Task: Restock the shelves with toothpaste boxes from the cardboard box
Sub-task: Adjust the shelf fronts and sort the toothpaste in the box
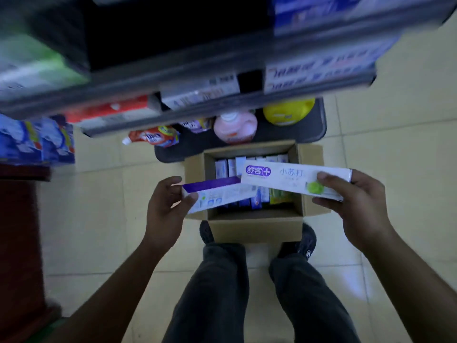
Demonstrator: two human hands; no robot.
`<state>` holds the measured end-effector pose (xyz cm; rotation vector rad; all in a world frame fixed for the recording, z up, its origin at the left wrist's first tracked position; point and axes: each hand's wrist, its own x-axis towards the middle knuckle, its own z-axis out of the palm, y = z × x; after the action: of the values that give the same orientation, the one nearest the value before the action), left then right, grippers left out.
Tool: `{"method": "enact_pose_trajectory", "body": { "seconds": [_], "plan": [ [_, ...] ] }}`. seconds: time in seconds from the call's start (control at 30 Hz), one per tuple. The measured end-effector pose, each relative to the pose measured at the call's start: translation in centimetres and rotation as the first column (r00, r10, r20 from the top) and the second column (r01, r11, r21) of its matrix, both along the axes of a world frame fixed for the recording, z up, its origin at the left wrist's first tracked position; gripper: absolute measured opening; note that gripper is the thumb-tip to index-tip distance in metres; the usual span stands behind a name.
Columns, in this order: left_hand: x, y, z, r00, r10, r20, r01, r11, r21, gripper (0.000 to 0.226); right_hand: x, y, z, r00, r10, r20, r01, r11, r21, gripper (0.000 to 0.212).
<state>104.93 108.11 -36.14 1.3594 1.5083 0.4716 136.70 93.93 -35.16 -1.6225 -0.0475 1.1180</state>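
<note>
Your right grip [356, 194] is closed round the right end of the white toothpaste box [284, 178]. The thumb lies on the top face beside a green dot and the fingers curl under the lower edge. The box is long and white, with a purple logo at its left end and pale lettering mid-face. It is held nearly level over the right half of the cardboard box [257, 229].

Your left grip [165, 204] pinches the left end of the purple-edged toothpaste box [220, 193], thumb across the near face and fingers hooked over the far edge. This box has a purple strip along the top and a white face with small blue and green prints. Its right end sits under the white box's left end; cannot tell if they touch. Both forearms are bare and reach forward, palms turned inward.

The cardboard box stands open on the tiled floor [395, 149], flaps out, with more toothpaste cartons [237, 165] standing on end inside. Your shoes [308, 241] are at its near wall.

The shelves [173, 78] beyond are blurred and stocked with boxes. The lowest one holds a pink bottle [235, 127], a yellow bottle [288, 111] and a red pouch [155, 137].
</note>
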Motion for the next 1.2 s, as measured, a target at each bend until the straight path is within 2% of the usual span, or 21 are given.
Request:
{"method": "enact_pose_trajectory", "body": {
  "seconds": [0.1,0.2,0.3,0.43,0.63,0.8,0.97,1.1,1.2],
  "plan": [
    [1.1,1.2,8.8,0.997,0.006,0.076,-0.013,0.996,0.093,0.026,0.6,1.2,8.2,0.999,0.026,0.02,-0.027,0.996,0.089,0.011],
    [1.4,2.5,16.4,0.987,-0.005,0.161,-0.019,0.989,0.148,0.027,1.1,2.2,16.3,0.999,0.033,0.038,-0.039,0.982,0.184,0.012],
    [1.5,3.6,23.1,0.972,-0.082,0.22,0.025,0.968,0.25,0.02,1.0,2.8,23.7,0.996,0.063,0.059,-0.076,0.963,0.26,0.01],
    [1.9,4.9,30.3,0.947,-0.096,0.307,-0.03,0.924,0.38,0.018,0.3,3.4,32.1,0.993,0.069,0.097,-0.098,0.938,0.332,0.024],
    [2.7,7.9,37.8,0.859,-0.051,0.51,-0.201,0.882,0.426,0.023,-0.6,3.8,40.6,0.983,0.047,0.176,-0.12,0.895,0.43,0.025],
    [3.7,11.0,42.6,0.769,0.049,0.637,-0.37,0.847,0.382,0.02,-1.7,4.4,45.2,0.983,-0.025,0.179,-0.069,0.862,0.501,0.024],
    [4.7,13.7,45.9,0.815,-0.135,0.564,-0.237,0.81,0.536,0.016,-3.7,5.6,48.3,0.978,-0.084,0.192,-0.036,0.834,0.55,0.027],
    [6.0,15.5,47.2,0.832,-0.331,0.444,0.031,0.828,0.56,0.01,-4.7,5.8,49.3,0.965,-0.133,0.226,-0.017,0.828,0.56,0.035],
    [6.6,15.9,48.2,0.805,-0.465,0.369,0.207,0.802,0.56,0.005,-4.5,5.4,49.6,0.959,-0.165,0.232,0.003,0.822,0.57,0.036]
  ]
}}
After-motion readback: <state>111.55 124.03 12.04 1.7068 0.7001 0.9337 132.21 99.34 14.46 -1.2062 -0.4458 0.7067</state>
